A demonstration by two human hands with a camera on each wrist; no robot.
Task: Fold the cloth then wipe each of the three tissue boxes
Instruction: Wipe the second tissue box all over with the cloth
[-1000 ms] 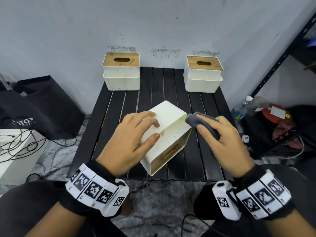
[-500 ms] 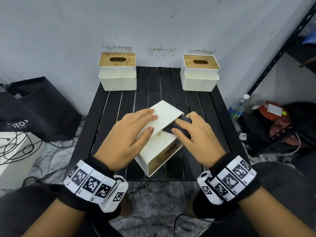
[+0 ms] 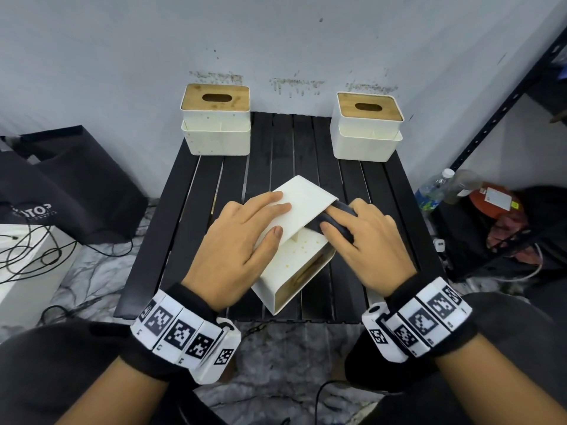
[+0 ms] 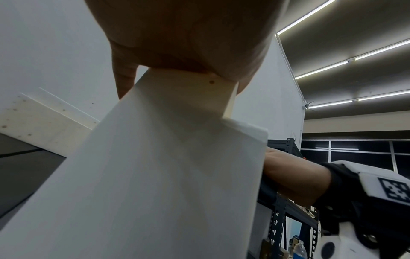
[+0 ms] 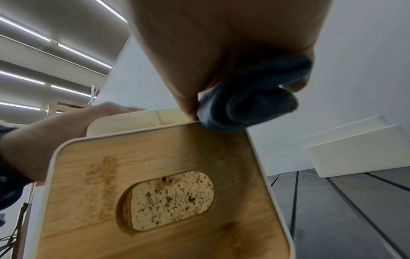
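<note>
Head view: black slatted table (image 3: 285,142) against pale wall (image 3: 276,41).

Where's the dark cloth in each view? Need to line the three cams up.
Head: dark cloth right of centre, under the right hand, against the tipped tissue box.
Left wrist: not in view; the box fills the frame, with the right forearm at its right edge.
Right wrist: upper centre-right, bunched in the fingers at the box's rim.
Shared landmark: the tipped tissue box, in all three views.
</note>
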